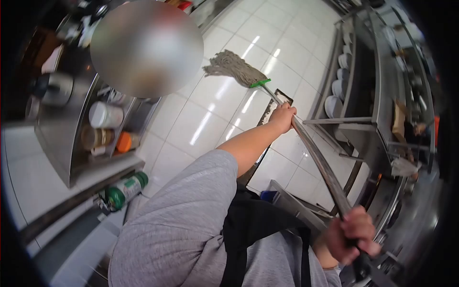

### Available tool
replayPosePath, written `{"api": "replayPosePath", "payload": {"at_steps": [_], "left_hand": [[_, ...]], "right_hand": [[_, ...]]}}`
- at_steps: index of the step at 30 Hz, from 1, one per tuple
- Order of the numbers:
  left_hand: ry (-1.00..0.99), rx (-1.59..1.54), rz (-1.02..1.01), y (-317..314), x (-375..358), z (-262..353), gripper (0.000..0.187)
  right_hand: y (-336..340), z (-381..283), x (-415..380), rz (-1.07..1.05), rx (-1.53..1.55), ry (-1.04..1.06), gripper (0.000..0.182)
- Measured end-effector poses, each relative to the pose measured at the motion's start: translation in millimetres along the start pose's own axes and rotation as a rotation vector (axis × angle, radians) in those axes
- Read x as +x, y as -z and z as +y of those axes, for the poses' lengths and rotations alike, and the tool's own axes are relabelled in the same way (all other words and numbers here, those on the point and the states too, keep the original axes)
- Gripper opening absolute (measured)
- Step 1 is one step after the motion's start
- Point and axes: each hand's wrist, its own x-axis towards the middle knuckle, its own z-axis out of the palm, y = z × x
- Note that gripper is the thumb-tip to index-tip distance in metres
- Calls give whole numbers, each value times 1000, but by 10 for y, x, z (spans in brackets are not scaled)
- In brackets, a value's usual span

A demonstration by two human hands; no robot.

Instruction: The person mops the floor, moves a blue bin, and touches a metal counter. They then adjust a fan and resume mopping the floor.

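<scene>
A string mop runs across the middle of the view, its grey strands (234, 69) spread on the white tiles and joined by a green clamp to the pole. My left hand (283, 118) wraps around the lower part of the mop handle (321, 165), with that arm stretched forward. Close to the camera at lower right, my right hand (353, 235) grips the upper end of the same handle, slightly blurred. The handle slants from the far centre down to the lower right.
White floor tiles (191, 129) reflect the lights. A dark-edged floor channel (285, 97) lies under the handle. Stacked plates (337, 88) fill a metal rack at right. A counter at left holds a white tub (106, 115); a green cylinder (125, 191) lies below. A blurred area covers the upper left.
</scene>
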Motion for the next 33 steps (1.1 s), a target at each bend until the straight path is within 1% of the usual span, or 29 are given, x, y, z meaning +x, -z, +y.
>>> {"api": "replayPosePath", "payload": {"at_steps": [1,2,3,4,5,6,8,9,11,12,13,14,15,17,19,20,21,22,23,25,26,27,28,29,30,31,32,33], "left_hand": [[-59,-42,-28,-54,120,32,38],[-80,-64,-22,-52,188,101,31],[-112,-57,-48,-93,270,82,31],[-151,-38,-39,-175,329,-2,28],[-189,-24,-35,-202,371,-63,26],[-130,20,-232,-25,424,-22,20],[-209,156,-332,88,525,-126,22],[-262,219,-396,152,585,-209,22],[-437,372,-527,105,772,-549,22],[-448,448,-651,34,894,-729,24],[-464,474,-689,-10,966,-914,23],[-589,552,-633,21,972,-1018,23],[-645,664,-660,125,955,-923,24],[-763,526,-721,148,810,-932,22],[-865,263,-1047,348,478,-631,23],[-852,136,-1178,373,227,-554,26],[-884,117,-1249,423,-80,-480,26],[-889,11,-1352,488,-400,-395,27],[-886,-96,-1446,571,-718,-335,28],[-876,-220,-1536,761,-1469,-309,30],[-916,-278,-1585,871,-1859,-295,36],[-956,-342,-1628,1012,-2228,-257,42],[-971,-423,-1690,1158,-2578,-195,45],[-979,-507,-1753,1290,-2914,-131,48],[-967,-540,-1849,1401,-3247,-89,48],[-951,-573,-1946,1485,-3570,-55,49],[-953,-585,-1980,1534,-3865,-43,49],[-940,-594,-2165,1570,-4143,-53,50]], "right_hand": [[-36,158,-106,14,-3,25,26],[-88,322,-263,86,-25,24,25],[-159,466,-375,107,-56,12,25],[-207,593,-517,149,-131,-21,23],[-237,652,-631,147,-172,-119,20],[-282,676,-715,115,-248,-224,17],[-426,717,-874,169,-301,-337,12],[-505,684,-928,190,-327,-406,10],[-647,578,-1033,235,-392,-520,8],[-739,499,-1042,276,-415,-557,8],[-834,386,-1024,325,-439,-601,7],[-896,226,-1010,355,-448,-671,6],[-957,41,-1050,427,-416,-727,7],[-1051,-397,-1157,645,-394,-721,10],[-1168,-939,-1114,809,-400,-676,18],[-1243,-1257,-1098,862,-433,-660,21],[-1335,-1560,-1050,913,-442,-638,23],[-1419,-1860,-1016,942,-444,-602,24],[-1514,-2189,-985,917,-448,-595,24],[-1726,-2807,-822,832,-503,-565,31],[-1844,-3153,-786,821,-513,-543,28],[-1970,-3494,-723,745,-494,-524,23],[-2047,-3741,-639,641,-400,-523,25],[-2168,-4082,-629,530,-258,-519,17],[-2309,-4133,-489,555,-331,-550,21],[-2491,-4134,-427,650,-407,-487,23],[-2523,-4078,-428,601,-376,-470,23],[-2534,-4012,-436,548,-342,-454,23]]}}
